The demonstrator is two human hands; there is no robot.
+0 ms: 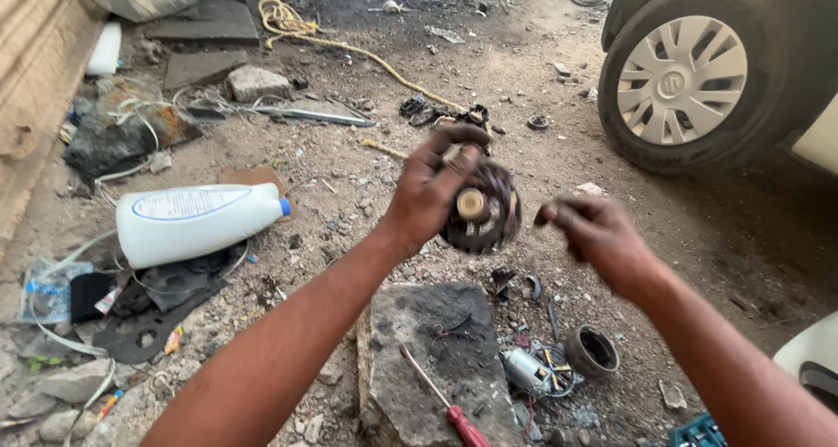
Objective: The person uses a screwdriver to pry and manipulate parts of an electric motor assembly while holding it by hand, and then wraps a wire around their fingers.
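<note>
1. A flat grey stone slab (pixel 436 360), rough and oil-stained, lies on the gritty dirt ground (pixel 349 185) below the hands; a red-handled screwdriver (pixel 445 403) rests on its near edge.
2. Beside the slab sit a small silver metal cylinder with wires (pixel 532 370) and a dark round metal cup (pixel 593 351).
3. A white plastic jug with a blue cap (pixel 196 220) lies on its side to the left; a car wheel with a silver hubcap (pixel 685 80) stands at the upper right.
4. The left hand (pixel 428 194) holds up a dark, greasy round motor part with a brass centre (pixel 482 209), fingers curled over its top edge.
5. The right hand (pixel 594 233), just beside the part, has fingertips pressed together; what they pinch cannot be told.
</note>
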